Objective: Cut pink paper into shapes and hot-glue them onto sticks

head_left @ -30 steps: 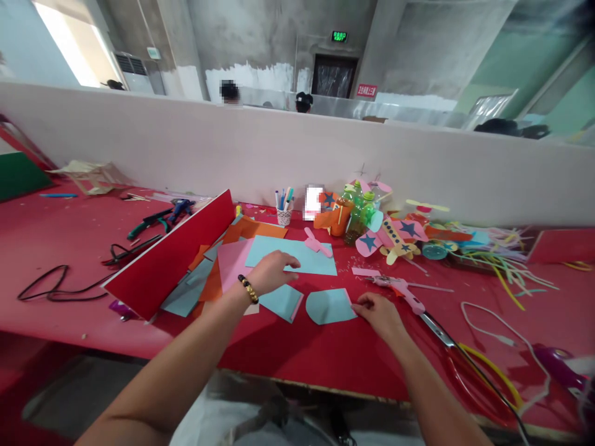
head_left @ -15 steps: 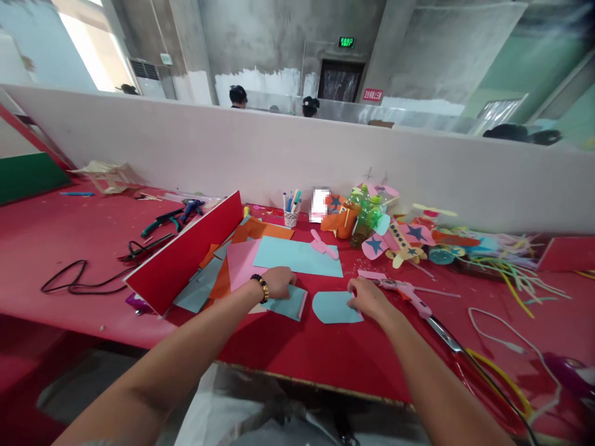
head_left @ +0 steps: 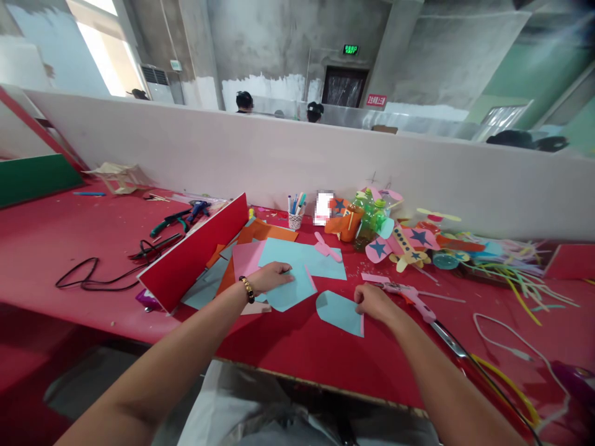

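Observation:
My left hand (head_left: 274,277), with a beaded bracelet at its wrist, has its fingers closed at the upper edge of a light blue paper piece (head_left: 292,294). That piece has a thin pink strip along its right side and overlaps the papers behind it. My right hand (head_left: 370,301) pinches the right edge of a smaller blue paper cutout (head_left: 340,313). This cutout is rounded at its left end, has pink at its right edge, and lies tilted. A pink hot glue gun (head_left: 409,294) rests just beyond my right hand.
Behind the hands lie a large blue sheet (head_left: 302,255) and a pink paper propeller (head_left: 327,248). A red board (head_left: 199,254) leans at the left. Paper planes (head_left: 404,244), green bottles (head_left: 372,217) and a pen cup (head_left: 295,219) line the white partition (head_left: 279,155). Cables cross both sides.
The blue piece under my left hand now shows more of its surface, and that hand has shifted slightly left. The right-hand cutout has turned, its right end lower towards me. The view has shifted slightly.

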Action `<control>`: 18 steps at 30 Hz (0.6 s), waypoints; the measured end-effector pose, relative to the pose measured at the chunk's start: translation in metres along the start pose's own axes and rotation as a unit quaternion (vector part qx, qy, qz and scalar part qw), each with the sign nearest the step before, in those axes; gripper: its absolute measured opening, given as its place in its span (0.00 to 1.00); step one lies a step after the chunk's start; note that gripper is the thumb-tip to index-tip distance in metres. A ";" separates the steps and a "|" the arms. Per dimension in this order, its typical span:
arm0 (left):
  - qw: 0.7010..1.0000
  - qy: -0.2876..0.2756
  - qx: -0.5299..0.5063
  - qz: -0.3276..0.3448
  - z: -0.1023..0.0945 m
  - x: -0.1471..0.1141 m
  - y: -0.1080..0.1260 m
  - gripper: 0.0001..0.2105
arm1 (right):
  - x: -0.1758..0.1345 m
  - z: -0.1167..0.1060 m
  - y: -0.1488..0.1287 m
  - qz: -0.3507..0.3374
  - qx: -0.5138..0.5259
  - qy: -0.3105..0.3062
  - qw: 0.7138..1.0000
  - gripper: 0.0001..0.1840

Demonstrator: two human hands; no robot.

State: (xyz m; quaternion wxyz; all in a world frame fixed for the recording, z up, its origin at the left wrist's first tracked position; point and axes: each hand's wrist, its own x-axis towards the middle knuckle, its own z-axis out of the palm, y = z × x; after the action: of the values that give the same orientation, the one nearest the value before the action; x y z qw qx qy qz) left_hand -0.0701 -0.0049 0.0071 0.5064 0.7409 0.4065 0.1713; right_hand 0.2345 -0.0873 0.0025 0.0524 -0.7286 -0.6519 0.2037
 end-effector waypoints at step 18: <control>0.956 -0.017 0.195 0.219 0.033 -0.006 0.062 0.10 | -0.009 -0.026 -0.024 -0.137 0.174 -0.058 0.973 0.03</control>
State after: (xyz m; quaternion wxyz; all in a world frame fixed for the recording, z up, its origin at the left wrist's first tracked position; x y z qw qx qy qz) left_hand -0.0254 -0.0396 0.0491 0.3086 0.8992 0.2507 0.1826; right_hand 0.2215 -0.0872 0.0363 0.1673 -0.5988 -0.7023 0.3468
